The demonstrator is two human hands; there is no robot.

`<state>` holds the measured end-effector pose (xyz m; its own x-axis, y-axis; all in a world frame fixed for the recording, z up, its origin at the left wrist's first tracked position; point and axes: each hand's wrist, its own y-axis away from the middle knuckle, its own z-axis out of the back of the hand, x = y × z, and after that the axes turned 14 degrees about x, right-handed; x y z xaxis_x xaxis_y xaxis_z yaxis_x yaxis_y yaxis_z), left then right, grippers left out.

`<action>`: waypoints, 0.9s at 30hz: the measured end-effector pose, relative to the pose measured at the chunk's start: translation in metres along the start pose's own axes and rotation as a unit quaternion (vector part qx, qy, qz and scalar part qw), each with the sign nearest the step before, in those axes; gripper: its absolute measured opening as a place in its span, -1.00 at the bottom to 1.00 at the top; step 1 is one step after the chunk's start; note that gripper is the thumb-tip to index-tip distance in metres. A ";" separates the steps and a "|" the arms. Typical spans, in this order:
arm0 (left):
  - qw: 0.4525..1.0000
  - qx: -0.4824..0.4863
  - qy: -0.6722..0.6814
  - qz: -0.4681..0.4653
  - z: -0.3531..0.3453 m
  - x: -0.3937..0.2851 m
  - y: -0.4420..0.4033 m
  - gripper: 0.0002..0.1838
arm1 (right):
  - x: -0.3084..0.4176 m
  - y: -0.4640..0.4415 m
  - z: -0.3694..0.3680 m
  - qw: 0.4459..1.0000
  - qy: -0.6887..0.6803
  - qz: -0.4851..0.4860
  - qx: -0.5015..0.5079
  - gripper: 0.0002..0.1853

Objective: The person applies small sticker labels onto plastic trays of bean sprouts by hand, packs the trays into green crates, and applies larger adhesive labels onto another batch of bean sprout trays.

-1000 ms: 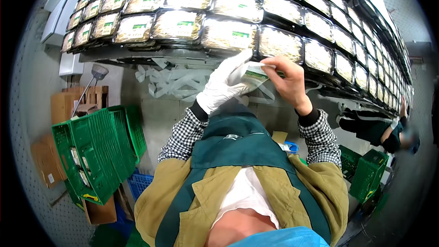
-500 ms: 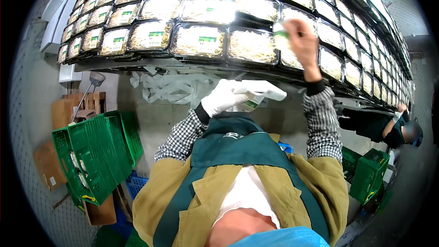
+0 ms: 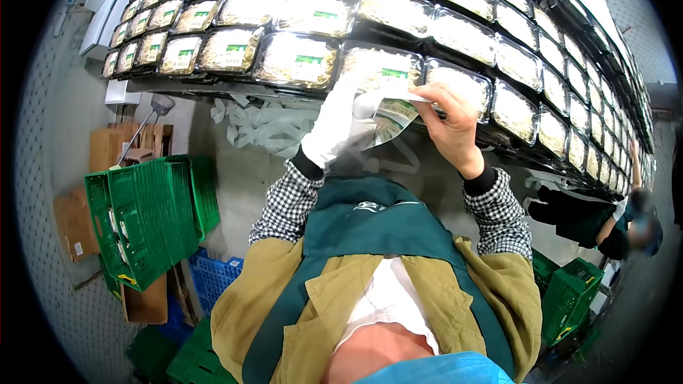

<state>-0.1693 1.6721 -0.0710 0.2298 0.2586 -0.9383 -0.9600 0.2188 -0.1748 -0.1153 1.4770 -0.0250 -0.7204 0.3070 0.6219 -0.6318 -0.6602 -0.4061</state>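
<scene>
Rows of black trays with clear tops and pale contents cover the table; a tray with a green-and-white label (image 3: 309, 62) lies near the front edge. My left hand (image 3: 338, 122), in a white glove, is closed on a strip of labels (image 3: 393, 122) that hangs below the table edge. At the strip's upper right end, the thumb and fingers of my bare right hand (image 3: 453, 124) pinch its edge. Just beyond both hands sits another labelled tray (image 3: 377, 67). A tray to its right (image 3: 455, 85) shows no label that I can make out.
Green crates (image 3: 142, 213) and a blue crate (image 3: 215, 277) stand at the left, near cardboard boxes (image 3: 75, 224). White strips (image 3: 267, 128) lie under the table edge. A person (image 3: 580, 217) is at the far right, near more green crates (image 3: 571, 299).
A label has appeared on the tray beyond my hands. My right hand has come back from over the trays to the label strip. The view has shifted slightly.
</scene>
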 end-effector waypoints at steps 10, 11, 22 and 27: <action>0.946 0.132 0.229 0.187 -0.043 -0.009 -0.048 -0.60 | -0.043 -0.057 0.062 0.952 0.170 0.091 -0.238 -0.83; 0.934 0.130 0.288 0.166 -0.049 0.011 -0.043 -0.62 | -0.069 -0.071 0.067 0.963 0.085 0.020 -0.253 -0.87; 0.926 0.018 0.277 0.257 0.014 0.020 -0.032 -0.72 | -0.235 -0.095 -0.022 0.912 0.363 -0.166 0.092 -0.23; 0.938 0.055 0.283 0.192 0.013 0.043 -0.062 -0.65 | -0.120 -0.088 0.025 0.898 -0.404 -0.094 0.147 -0.48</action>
<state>-0.0982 1.6824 -0.0964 -0.2811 -0.1964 -0.9394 -0.9249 0.3164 0.2106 0.0339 1.4810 -0.0470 -0.0910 -0.0883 0.9919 -0.5320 -0.8377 -0.1234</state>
